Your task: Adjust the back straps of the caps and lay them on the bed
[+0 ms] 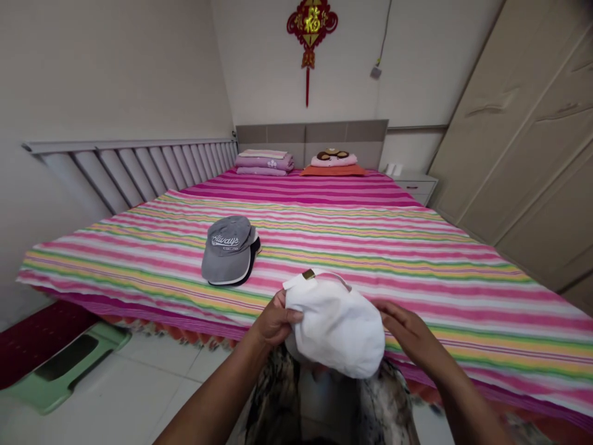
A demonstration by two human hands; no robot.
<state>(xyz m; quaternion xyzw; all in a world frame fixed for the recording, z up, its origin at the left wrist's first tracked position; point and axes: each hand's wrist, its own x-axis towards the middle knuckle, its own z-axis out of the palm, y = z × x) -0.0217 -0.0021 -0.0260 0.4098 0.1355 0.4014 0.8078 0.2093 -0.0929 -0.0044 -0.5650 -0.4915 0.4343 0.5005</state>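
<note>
A white cap [338, 324] is held over the near edge of the bed, its back strap and small metal buckle turned toward the bed. My left hand [277, 318] pinches its left edge, with the thumb on the near side of the cloth. At the cap's right edge, my right hand [405, 330] has its fingers against the fabric, the fingertips partly hidden behind it. To the left, a grey cap [227, 250] with white lettering lies stacked on other caps, of which only white and black brim edges show.
Striped sheets cover the bed [417, 235]. Folded bedding [264, 164] and a pillow stack [333, 162] sit by the headboard. A metal rail [157, 161] runs along the left. A green stool [69, 364] stands on the floor, lower left; a nightstand [414, 185] is beyond.
</note>
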